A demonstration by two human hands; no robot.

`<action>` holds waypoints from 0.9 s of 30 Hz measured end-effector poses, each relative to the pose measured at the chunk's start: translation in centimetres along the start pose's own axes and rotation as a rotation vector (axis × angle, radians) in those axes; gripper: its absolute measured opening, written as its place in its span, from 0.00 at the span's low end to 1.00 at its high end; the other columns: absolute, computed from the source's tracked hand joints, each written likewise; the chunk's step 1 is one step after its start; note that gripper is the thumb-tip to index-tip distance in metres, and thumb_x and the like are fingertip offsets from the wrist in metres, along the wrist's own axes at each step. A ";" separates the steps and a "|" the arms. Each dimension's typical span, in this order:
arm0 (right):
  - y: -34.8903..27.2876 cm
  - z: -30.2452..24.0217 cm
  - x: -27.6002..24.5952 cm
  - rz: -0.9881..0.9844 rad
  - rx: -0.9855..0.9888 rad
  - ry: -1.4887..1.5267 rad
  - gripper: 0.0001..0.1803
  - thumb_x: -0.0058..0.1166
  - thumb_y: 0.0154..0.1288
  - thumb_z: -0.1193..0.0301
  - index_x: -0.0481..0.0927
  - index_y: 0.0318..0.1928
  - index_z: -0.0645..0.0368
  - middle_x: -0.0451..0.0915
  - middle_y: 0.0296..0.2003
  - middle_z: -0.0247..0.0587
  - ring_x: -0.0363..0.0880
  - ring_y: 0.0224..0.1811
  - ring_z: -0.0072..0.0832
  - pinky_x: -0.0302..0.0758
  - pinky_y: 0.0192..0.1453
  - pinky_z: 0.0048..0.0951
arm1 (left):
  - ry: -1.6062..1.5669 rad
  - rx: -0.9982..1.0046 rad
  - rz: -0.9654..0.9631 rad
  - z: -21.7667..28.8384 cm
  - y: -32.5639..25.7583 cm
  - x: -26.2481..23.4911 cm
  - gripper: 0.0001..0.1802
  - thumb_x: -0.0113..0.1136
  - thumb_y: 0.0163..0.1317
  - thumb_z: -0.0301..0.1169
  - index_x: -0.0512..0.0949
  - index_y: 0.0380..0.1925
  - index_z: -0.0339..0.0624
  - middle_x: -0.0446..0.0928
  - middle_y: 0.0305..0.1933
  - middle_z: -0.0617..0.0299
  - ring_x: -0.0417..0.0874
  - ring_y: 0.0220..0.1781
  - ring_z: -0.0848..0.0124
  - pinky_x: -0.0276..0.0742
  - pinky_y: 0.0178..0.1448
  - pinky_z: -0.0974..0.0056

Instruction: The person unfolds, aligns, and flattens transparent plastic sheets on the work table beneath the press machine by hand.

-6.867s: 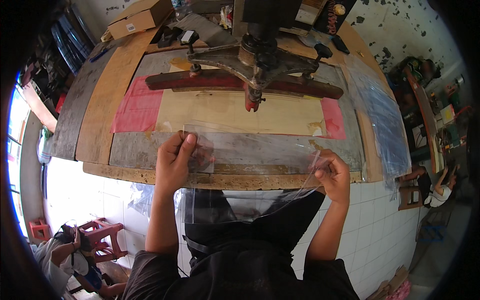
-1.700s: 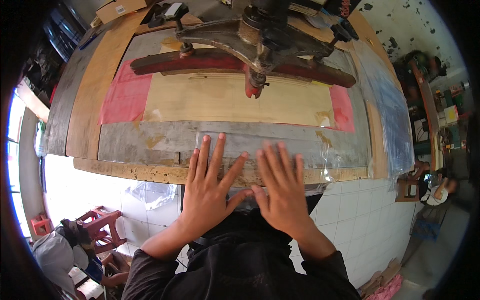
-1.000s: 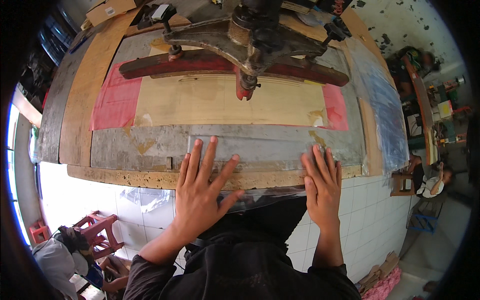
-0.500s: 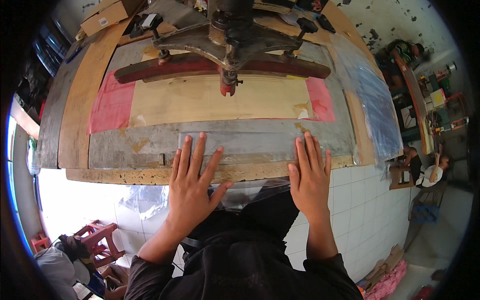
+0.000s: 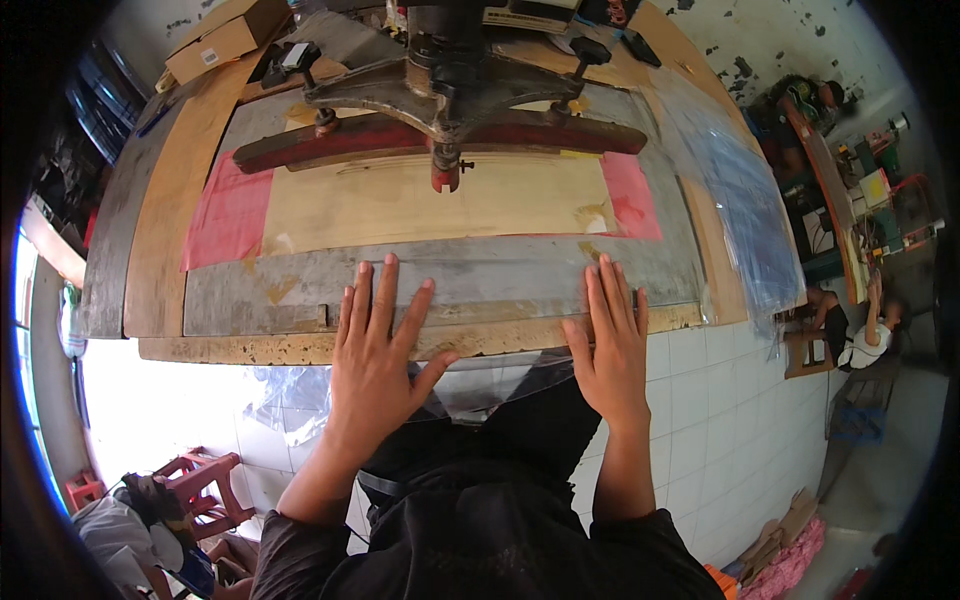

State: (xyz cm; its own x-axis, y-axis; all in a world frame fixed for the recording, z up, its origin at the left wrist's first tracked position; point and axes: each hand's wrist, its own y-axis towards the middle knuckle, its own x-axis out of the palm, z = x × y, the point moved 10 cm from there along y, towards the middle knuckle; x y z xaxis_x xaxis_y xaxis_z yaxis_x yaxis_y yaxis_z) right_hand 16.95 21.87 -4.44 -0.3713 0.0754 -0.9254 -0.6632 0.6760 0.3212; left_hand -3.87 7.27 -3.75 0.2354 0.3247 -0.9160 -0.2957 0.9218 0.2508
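Observation:
A clear plastic sheet (image 5: 490, 285) lies along the near edge of a grey press bed (image 5: 235, 300). My left hand (image 5: 375, 365) rests flat at the sheet's left end, fingers spread and pointing forward. At its right end, my right hand (image 5: 612, 350) lies flat too, with the fingers stretched out and the thumb apart. Both palms hang over the wooden front strip (image 5: 235, 348). Beyond the sheet, a pale yellow panel (image 5: 430, 210) sits over pink material (image 5: 225, 215). Above it stands the press head with a red bar (image 5: 375, 142).
Crumpled clear plastic (image 5: 295, 400) hangs below the front strip. Stacked transparent sheets (image 5: 740, 200) cover the table's right side. A small metal stop (image 5: 323, 317) stands left of my left hand. A cardboard box (image 5: 215, 45) is at the back left. Other people sit at the far right and lower left.
Both hands have slid slightly forward and to the left in the picture, staying flat at the sheet's ends. The view has shifted a little. The press looks unchanged.

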 end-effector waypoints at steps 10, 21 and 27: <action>0.7 1.4 -0.9 0.124 -0.050 0.173 0.29 0.63 0.75 0.62 0.77 0.73 0.57 0.73 0.76 0.44 0.70 0.80 0.43 0.63 0.82 0.55 | -0.032 0.022 0.070 0.3 0.4 -2.2 0.33 0.73 0.65 0.49 0.81 0.67 0.47 0.68 0.78 0.45 0.65 0.80 0.41 0.60 0.81 0.37; 0.6 -3.9 -1.1 0.057 -0.313 0.542 0.31 0.75 0.63 0.67 0.83 0.67 0.56 0.81 0.69 0.42 0.76 0.75 0.41 0.70 0.78 0.49 | -0.191 0.224 0.142 7.7 3.5 0.2 0.30 0.69 0.68 0.32 0.76 0.68 0.37 0.82 0.55 0.50 0.81 0.62 0.52 0.73 0.72 0.46; -0.1 -3.3 -3.1 0.310 -0.194 0.555 0.43 0.80 0.59 0.66 0.75 0.73 0.58 0.84 0.64 0.43 0.80 0.70 0.44 0.71 0.77 0.48 | -0.697 0.126 -0.085 6.9 4.4 0.0 0.25 0.69 0.68 0.26 0.79 0.65 0.36 0.81 0.45 0.54 0.84 0.43 0.59 0.81 0.51 0.59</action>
State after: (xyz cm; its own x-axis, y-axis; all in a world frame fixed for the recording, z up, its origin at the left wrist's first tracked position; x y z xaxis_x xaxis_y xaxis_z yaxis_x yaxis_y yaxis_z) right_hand 16.03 19.20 -0.92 -0.8091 -0.1789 -0.5598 -0.5574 0.5354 0.6345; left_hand 1.17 12.82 -0.48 0.8024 0.2714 -0.5315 -0.1503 0.9538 0.2601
